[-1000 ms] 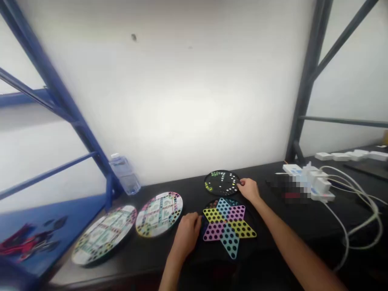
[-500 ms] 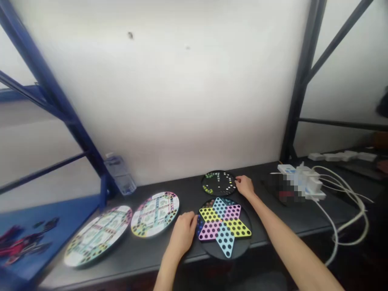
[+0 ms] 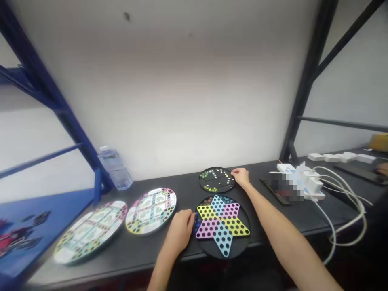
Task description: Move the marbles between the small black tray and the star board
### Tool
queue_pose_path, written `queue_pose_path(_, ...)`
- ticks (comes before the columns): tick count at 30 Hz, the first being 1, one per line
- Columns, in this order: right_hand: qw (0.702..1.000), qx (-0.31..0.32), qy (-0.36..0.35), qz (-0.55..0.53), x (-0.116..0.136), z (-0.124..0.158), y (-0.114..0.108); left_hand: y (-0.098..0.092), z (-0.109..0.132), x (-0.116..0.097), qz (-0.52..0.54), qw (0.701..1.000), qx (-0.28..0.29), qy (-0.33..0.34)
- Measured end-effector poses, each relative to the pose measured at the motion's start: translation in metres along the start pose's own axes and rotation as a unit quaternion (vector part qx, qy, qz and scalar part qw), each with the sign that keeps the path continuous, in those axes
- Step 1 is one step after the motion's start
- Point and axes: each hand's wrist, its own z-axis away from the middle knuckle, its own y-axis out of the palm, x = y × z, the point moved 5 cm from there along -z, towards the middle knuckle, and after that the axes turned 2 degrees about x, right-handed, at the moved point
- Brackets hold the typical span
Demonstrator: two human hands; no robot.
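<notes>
A round black board with a coloured six-pointed star of holes (image 3: 222,224) lies on the dark table (image 3: 273,218) in front of me. My left hand (image 3: 181,228) rests at its left edge, fingers curled against the rim. Behind it sits a small round black tray (image 3: 216,180) holding small coloured pegs in sections. My right hand (image 3: 241,176) touches the tray's right edge with fingers bent; whether it holds a peg is too small to tell.
Two round patterned game boards (image 3: 151,205) (image 3: 91,231) lie to the left. A water bottle (image 3: 114,167) stands by the blue frame (image 3: 60,117). White power strips and cables (image 3: 315,184) fill the right side. A blue surface (image 3: 30,226) lies at the far left.
The view has shifted slightly, so everything sits a little higher and further left. Both hands stay at the same places on the star board and the peg tray.
</notes>
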Motion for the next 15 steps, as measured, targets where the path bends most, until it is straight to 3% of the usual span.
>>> queue_pose_path(7,1.0,0.007,0.0,0.005,-0.004,-0.008,0.007,0.002,0.001,0.002,0.004,1.0,-0.004,-0.004)
queue_pose_path(15,0.999,0.016,0.001,0.031,0.007,-0.006,0.017,0.003,0.001,0.01,-0.01,0.999,-0.035,-0.033)
